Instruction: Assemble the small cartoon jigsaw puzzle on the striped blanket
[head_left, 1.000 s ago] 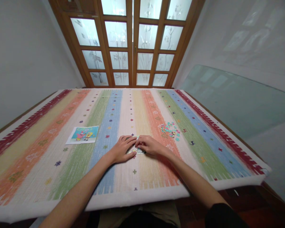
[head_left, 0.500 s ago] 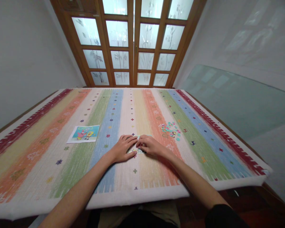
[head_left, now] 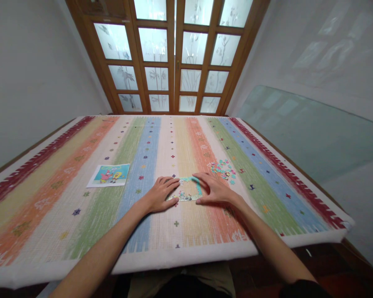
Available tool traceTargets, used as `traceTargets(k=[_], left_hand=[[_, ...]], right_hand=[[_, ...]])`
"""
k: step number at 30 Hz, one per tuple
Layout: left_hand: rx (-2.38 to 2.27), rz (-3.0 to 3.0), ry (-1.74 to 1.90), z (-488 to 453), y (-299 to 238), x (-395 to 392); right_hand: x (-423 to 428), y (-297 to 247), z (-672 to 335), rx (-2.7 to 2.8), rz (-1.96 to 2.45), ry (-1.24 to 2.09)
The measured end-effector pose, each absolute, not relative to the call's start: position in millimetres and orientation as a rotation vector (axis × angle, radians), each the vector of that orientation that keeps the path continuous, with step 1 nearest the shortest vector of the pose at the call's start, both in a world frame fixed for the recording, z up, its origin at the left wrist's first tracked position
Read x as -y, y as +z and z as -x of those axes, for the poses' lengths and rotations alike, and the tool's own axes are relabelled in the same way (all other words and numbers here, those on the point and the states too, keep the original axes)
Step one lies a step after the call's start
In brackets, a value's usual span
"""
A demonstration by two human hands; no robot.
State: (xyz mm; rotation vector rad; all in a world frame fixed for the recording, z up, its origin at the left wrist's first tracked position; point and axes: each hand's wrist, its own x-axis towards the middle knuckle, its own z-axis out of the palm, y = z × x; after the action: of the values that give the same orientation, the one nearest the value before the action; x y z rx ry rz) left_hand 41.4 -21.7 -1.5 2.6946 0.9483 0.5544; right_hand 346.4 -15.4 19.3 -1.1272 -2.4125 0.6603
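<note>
A partly joined jigsaw puzzle lies on the striped cloth in front of me, its border framing a middle where the cloth shows through. My left hand rests at the puzzle's left side, fingers stretched out and hiding that edge. At the right side, my right hand is spread, thumb by the near corner and fingertips by the far corner. Turquoise pieces form the visible right edge between them. Neither hand has anything in its grasp.
Loose jigsaw pieces lie in a pile beyond my right hand. A printed cartoon picture lies flat to the left. The striped tablecloth covers the table. Behind it stand wooden doors with glass panes; a glass panel leans on the right wall.
My right hand has moved from over the puzzle to its right edge, and its pinched fingers have spread apart. More of the puzzle shows. The left hand has stayed in place.
</note>
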Motion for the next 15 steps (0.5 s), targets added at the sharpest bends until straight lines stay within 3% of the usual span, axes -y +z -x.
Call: traceTargets(k=[15], left_hand=[[-0.951,-2.707,0.535,-41,-3,21]], right_hand=[[19,1,-346,2.346,1.164,0.641]])
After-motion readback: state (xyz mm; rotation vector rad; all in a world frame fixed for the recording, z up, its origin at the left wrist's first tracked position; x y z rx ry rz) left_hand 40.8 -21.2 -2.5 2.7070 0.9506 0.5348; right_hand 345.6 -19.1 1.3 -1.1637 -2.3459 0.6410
